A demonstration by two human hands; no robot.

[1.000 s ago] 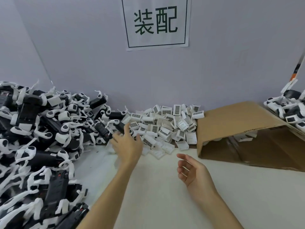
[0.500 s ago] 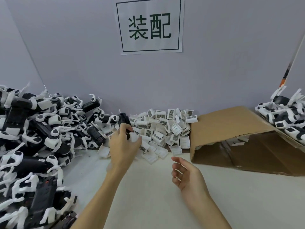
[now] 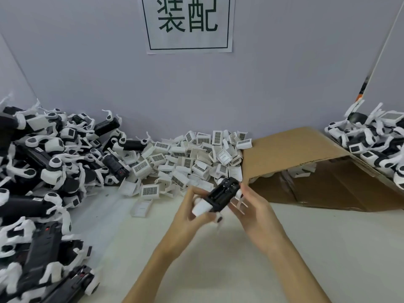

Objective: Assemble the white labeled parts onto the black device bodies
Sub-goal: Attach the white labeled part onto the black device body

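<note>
While both hands meet over the white table (image 3: 306, 248), they hold one black rectangular plastic device body (image 3: 223, 193) between them, tilted, far end up and to the right. Its top face shows a recessed bay with ribbed detail; too blurred to say more. White plastic bits are on it: a rounded white piece at the near-left end and thin white arms sticking out on the right side.

Left hand (image 3: 192, 213): fingers curled around the near-left end of the body, at the white piece. Right hand (image 3: 255, 213): fingers wrapped on the right side, thumb near the far end. Body is off the table, just in front of the pile.

Loose pile of small white plastic parts with barcode-style labels (image 3: 192, 162) lies against the grey wall (image 3: 284, 73), just beyond the hands. None of those parts is in either hand. Label print is a dark grid, not readable.

Left: big heap of black device bodies with white clips (image 3: 43, 171), running from the wall to the near edge. Right: brown cardboard box on its side (image 3: 306, 154), open mouth towards the hands, a few white parts inside. Far right: another stack of black-and-white units (image 3: 376, 141).

White paper sign (image 3: 188, 22) on the wall, black border, dark green characters: 装配.
</note>
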